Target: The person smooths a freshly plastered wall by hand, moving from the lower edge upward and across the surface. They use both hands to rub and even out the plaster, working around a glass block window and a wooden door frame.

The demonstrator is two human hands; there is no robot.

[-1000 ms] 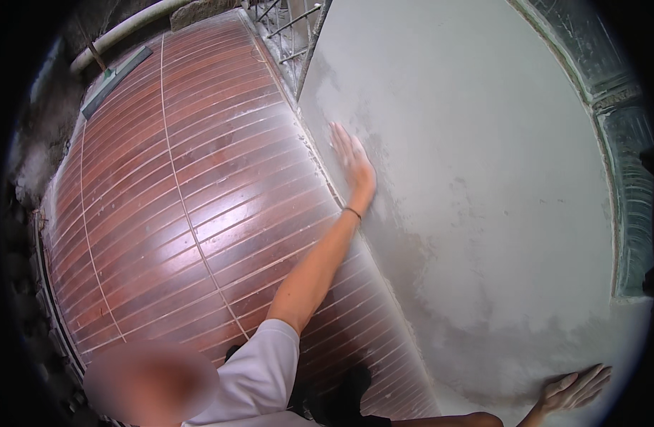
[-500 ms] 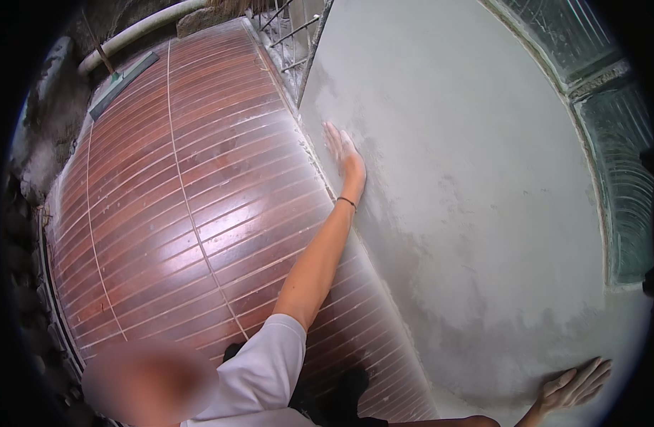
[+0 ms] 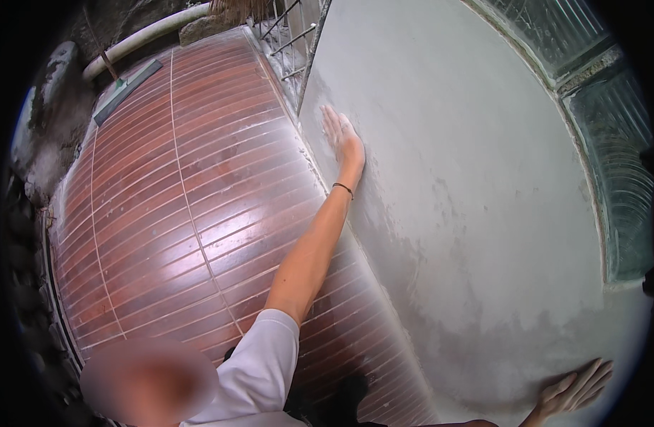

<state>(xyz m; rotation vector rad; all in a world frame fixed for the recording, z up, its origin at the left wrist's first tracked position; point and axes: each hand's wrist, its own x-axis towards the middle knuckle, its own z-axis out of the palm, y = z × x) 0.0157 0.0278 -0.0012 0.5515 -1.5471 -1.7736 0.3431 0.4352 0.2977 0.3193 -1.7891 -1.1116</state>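
Observation:
My left hand (image 3: 344, 135) rests flat on the grey plastered wall (image 3: 469, 178) near its left edge, fingers stretched upward and dusted pale. My left arm crosses above the reddish tiled floor (image 3: 149, 213). My right hand (image 3: 569, 388) lies against the lower right of the same wall, fingers extended and pointing right. Neither hand holds anything. A blurred patch covers the lower left, beside my white sleeve.
A long-handled tool with a grey-green head (image 3: 127, 92) lies at the far left, by a pale pipe (image 3: 149, 39) and rough rock (image 3: 45, 121). Metal bars (image 3: 295, 43) stand at the wall's left edge. Glass blocks (image 3: 608, 178) line its right side.
My left hand has moved slightly upward along the wall over the last second. The view has shifted a little. My right hand stays near the lower right, moving barely.

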